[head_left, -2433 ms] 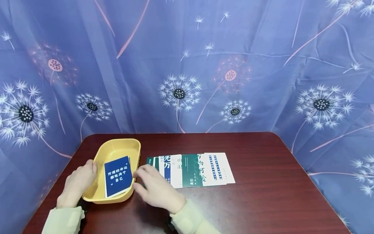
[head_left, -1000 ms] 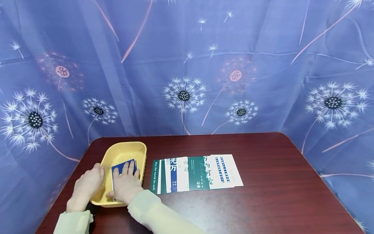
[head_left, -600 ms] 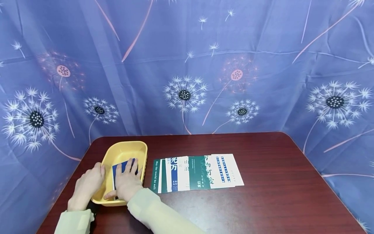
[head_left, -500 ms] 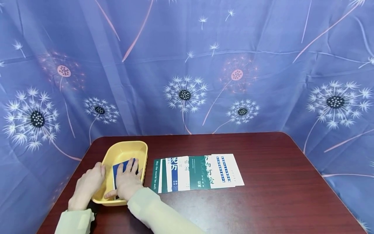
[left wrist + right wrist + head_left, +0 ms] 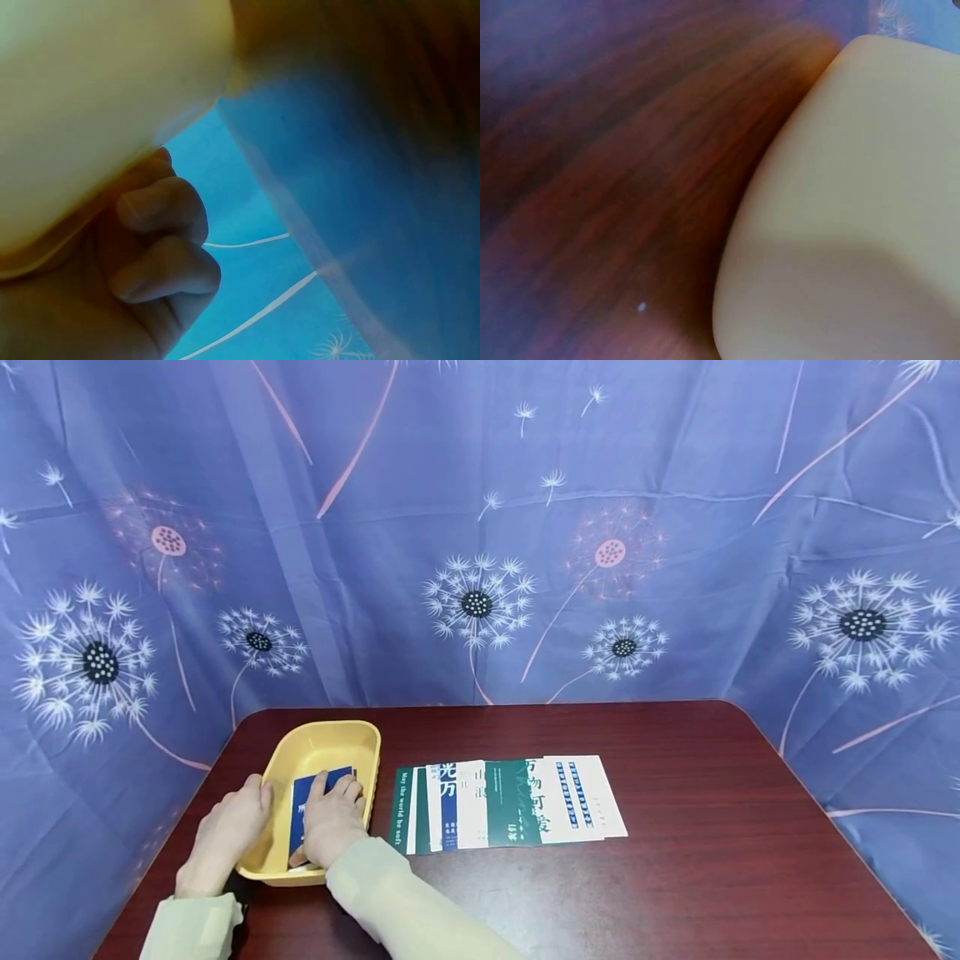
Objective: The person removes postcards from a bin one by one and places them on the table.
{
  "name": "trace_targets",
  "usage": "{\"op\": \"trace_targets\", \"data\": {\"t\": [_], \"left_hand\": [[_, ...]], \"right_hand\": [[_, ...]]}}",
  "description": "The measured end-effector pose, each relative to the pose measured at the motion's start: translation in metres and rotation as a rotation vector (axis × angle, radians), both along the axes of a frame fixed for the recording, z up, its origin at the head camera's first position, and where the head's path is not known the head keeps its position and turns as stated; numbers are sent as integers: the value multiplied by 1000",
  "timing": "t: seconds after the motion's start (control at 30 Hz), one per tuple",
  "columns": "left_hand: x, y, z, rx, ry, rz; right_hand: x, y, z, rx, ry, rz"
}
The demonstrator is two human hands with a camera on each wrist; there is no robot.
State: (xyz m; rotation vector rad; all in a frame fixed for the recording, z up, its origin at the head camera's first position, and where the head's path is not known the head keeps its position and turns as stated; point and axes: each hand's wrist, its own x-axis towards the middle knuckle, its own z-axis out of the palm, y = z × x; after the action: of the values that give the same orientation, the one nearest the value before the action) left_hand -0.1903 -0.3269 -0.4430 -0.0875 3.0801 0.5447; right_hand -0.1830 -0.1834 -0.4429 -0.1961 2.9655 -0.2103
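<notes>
A yellow plastic tray stands at the left of the table, and its pale wall fills much of the left wrist view. My left hand grips its left rim, with curled fingers showing under the wall. Inside the tray lies a blue card with white lettering, over at least one white-edged card. My right hand reaches in over it, fingers bent at its right side and thumb at its lower edge, pinching it. That hand covers most of the card; the right wrist view shows only the tray's outside.
A row of overlapping green, white and blue printed cards lies right of the tray. The dark red wooden table extends rightward. Behind it hangs a blue curtain with dandelion prints.
My right hand came from beside the tray into it and lay spread on the blue card; its fingers have since bent inward, uncovering more lettering. My left hand stays on the rim.
</notes>
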Motion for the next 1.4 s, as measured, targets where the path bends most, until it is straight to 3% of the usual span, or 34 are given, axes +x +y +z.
{"op": "trace_targets", "data": {"t": [0.6,0.97,1.1,1.4], "left_hand": [[0,0,-1,48,-10,16],[3,1,1,58,-8,7],[3,0,0,39,38,-4],[3,3,-1,20,90,-11]], "right_hand": [[-7,-3,0,-168,-2,-131],[-8,2,4,-395,68,-151],[-8,6,6,-466,91,-128],[-10,21,8,-810,251,-65]]}}
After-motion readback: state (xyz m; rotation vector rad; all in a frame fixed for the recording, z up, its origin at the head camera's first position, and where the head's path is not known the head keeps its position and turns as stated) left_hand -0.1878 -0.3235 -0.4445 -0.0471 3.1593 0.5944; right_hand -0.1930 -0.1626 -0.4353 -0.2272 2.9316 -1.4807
